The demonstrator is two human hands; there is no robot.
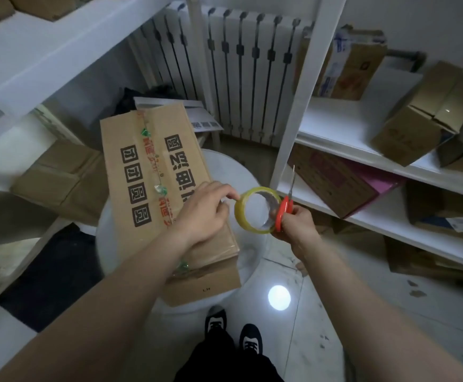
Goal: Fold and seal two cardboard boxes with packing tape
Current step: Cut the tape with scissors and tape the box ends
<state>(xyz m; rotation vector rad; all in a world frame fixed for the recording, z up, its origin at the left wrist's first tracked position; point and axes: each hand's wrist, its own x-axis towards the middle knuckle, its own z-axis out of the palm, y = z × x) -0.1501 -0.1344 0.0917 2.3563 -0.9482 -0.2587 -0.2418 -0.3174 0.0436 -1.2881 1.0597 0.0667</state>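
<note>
The right hand (296,220) is closed around the tape roll (257,210) together with red scissors (285,208), blades pointing up. The left hand (208,213), just left of the roll, pinches at its rim, apparently hunting the tape's free end. The box (153,172) lies flat under and beyond the left hand, on a round white counter (224,164). Next move, as I judge it: peel a length free and lay it along the box's seam.

Yellow tape roll (256,210), red-handled scissors (284,210), brown black-printed box (153,172).
</note>
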